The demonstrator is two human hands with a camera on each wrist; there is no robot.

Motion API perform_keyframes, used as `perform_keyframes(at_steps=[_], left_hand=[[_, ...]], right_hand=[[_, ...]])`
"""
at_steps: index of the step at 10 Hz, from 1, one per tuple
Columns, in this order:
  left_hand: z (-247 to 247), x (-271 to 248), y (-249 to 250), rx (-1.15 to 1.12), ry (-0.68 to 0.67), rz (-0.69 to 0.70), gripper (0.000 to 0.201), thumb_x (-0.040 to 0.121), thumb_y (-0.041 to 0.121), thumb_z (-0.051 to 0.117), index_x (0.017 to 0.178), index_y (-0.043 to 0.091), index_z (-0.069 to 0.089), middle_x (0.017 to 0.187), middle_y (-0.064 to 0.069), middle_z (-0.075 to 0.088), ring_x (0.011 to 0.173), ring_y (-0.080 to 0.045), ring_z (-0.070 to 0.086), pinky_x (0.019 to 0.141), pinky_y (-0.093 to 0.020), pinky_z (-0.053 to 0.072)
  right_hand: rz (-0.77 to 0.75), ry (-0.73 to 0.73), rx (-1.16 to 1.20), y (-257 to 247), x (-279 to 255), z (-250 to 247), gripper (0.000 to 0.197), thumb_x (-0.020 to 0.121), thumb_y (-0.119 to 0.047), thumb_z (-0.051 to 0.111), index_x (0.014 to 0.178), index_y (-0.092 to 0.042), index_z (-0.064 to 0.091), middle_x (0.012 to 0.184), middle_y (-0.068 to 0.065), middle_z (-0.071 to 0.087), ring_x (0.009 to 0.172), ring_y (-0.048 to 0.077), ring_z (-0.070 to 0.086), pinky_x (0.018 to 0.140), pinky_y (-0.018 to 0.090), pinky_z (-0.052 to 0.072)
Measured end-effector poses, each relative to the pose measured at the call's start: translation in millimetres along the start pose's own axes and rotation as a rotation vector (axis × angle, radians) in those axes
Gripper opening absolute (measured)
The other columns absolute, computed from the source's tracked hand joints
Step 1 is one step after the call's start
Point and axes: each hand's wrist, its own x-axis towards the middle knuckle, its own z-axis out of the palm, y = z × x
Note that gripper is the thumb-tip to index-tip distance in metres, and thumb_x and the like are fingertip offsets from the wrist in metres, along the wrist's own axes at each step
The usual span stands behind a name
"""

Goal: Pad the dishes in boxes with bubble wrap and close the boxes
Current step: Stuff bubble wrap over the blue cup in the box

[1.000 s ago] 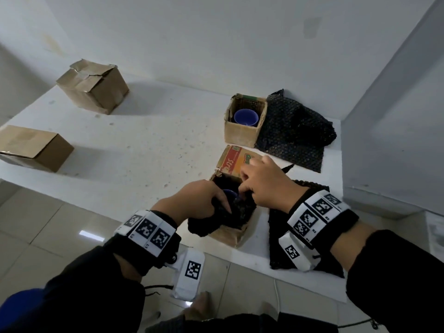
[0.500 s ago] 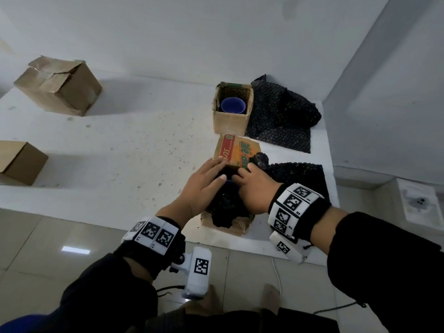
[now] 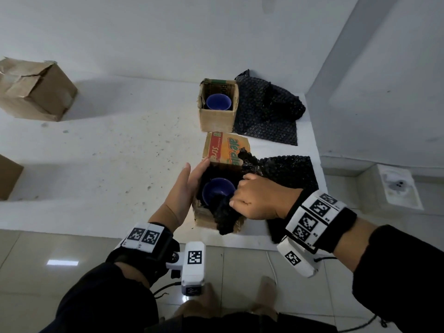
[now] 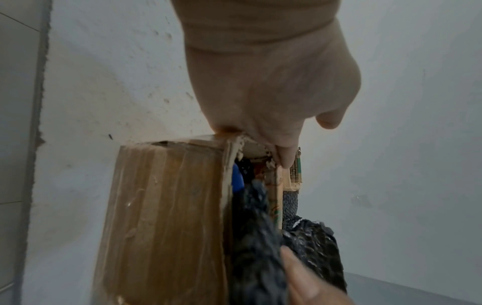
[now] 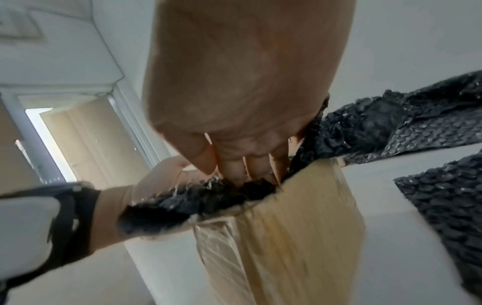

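the near box [image 3: 219, 213] sits at the front edge of the white table [image 3: 96, 152]. a blue bowl [image 3: 218, 191] is inside it. black bubble wrap [image 3: 224, 216] is stuffed around the bowl, and some hangs out over the front of the box.

the left hand [image 3: 183, 193] lies flat on the left side of the box with its fingers straight. i think it is there to keep the box from sliding. the right hand [image 3: 255, 200] has its fingers curled around the wrap at the box's top edge. i think it is pushing the wrap down beside the bowl so the bowl will not bump the sides. the colored flap [image 3: 225, 146] at the back stands open, so this box is not closed yet.

counting boxes: four can be seen. the near one, one more open box [image 3: 217, 116] behind it, a closed box [image 3: 36, 90] far off to the left, and part of another box [image 3: 9, 176] at the left edge.

counting bowls: two, both blue. the second bowl [image 3: 218, 101] sits in the far open box with no wrap around it yet.

counting loose wrap: two sheets on the table, the far sheet [image 3: 266, 111] beside the far box and the near sheet [image 3: 288, 171] beside the near box.
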Motion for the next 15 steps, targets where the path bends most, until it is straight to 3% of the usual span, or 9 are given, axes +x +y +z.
perform_keyframes(at_steps=[1,3,6,8,10,12,13,14,15], left_hand=[[-6,4,-6,-0.261,-0.033,-0.029,0.057,0.1,0.046,0.017,0.148,0.018,0.03,0.153,-0.004,0.033,0.141,-0.016,0.028,0.117,-0.035,0.018],[-6,2,-8,0.158,0.018,0.053,0.073,0.078,0.078,0.04,0.138,0.036,0.046,0.147,0.012,0.039,0.138,-0.008,0.031,0.117,-0.038,0.023],[-5,-1,-8,0.142,-0.001,0.076,0.074,0.078,0.075,0.044,0.139,0.032,0.045,0.148,0.009,0.04,0.133,-0.005,0.037,0.098,-0.021,0.037],[-12,4,-16,-0.029,-0.069,-0.01,0.051,0.103,0.032,0.009,0.149,0.017,0.023,0.156,0.007,0.022,0.142,-0.002,0.019,0.118,-0.027,0.013],[-12,6,-17,0.11,-0.009,0.065,0.058,0.099,0.042,0.017,0.149,0.014,0.023,0.156,0.003,0.023,0.141,-0.006,0.025,0.112,-0.021,0.027],[-4,5,-9,0.114,-0.052,0.085,0.054,0.096,0.048,0.024,0.143,0.023,0.035,0.143,0.013,0.039,0.134,-0.003,0.036,0.106,-0.02,0.033],[-6,0,-5,0.161,-0.058,0.107,0.054,0.094,0.048,0.03,0.142,0.023,0.036,0.138,0.011,0.045,0.128,-0.004,0.043,0.101,-0.024,0.041],[-30,-5,-3,-0.395,-0.063,0.02,0.051,0.103,0.024,0.027,0.149,0.008,0.01,0.156,-0.013,0.016,0.144,-0.008,0.012,0.119,-0.032,0.01],[-31,-5,-6,-0.304,-0.031,0.014,0.062,0.103,0.047,0.007,0.151,0.009,0.001,0.157,-0.017,0.01,0.143,-0.011,-0.004,0.116,-0.022,0.01]], right_hand=[[0.039,-0.046,-0.034,-2,7,10,0.052,0.1,-0.034,0.021,0.069,-0.015,0.058,0.074,-0.003,0.054,0.099,0.017,0.046,0.112,0.038,0.011],[0.185,-0.147,0.063,-14,34,14,0.051,0.095,-0.042,0.016,0.073,-0.014,0.051,0.081,0.001,0.052,0.094,0.02,0.043,0.11,0.043,0.013],[0.2,0.253,0.463,-23,21,2,0.037,0.097,-0.036,0.044,0.064,-0.021,0.051,0.064,-0.003,0.053,0.062,0.015,0.05,0.062,0.029,0.037],[0.355,-0.213,0.773,-42,25,-4,0.071,0.095,-0.06,0.02,0.14,-0.009,0.041,0.146,0.013,0.039,0.133,0.025,0.036,0.107,0.029,0.025],[0.335,-0.195,1.064,-48,35,-22,0.058,0.1,-0.047,0.018,0.146,-0.012,0.024,0.146,0.01,0.038,0.134,0.02,0.034,0.099,0.022,0.026],[0.13,-0.05,0.216,-32,30,-38,0.039,0.095,-0.044,0.046,0.096,-0.012,0.068,0.08,-0.002,0.059,0.082,0.02,0.055,0.068,0.028,0.041],[0.069,0.04,-0.138,-19,22,-49,0.034,0.093,-0.04,0.048,0.069,-0.018,0.056,0.065,-0.006,0.049,0.068,0.018,0.047,0.079,0.034,0.036],[0.103,-0.102,-0.311,-16,19,-38,0.041,0.098,-0.038,0.029,0.079,-0.016,0.058,0.088,0.0,0.062,0.083,0.019,0.052,0.092,0.037,0.029],[0.177,-0.21,-0.177,-12,28,-15,0.049,0.095,-0.042,0.02,0.078,-0.014,0.057,0.098,0.007,0.064,0.086,0.024,0.051,0.091,0.034,0.034]])
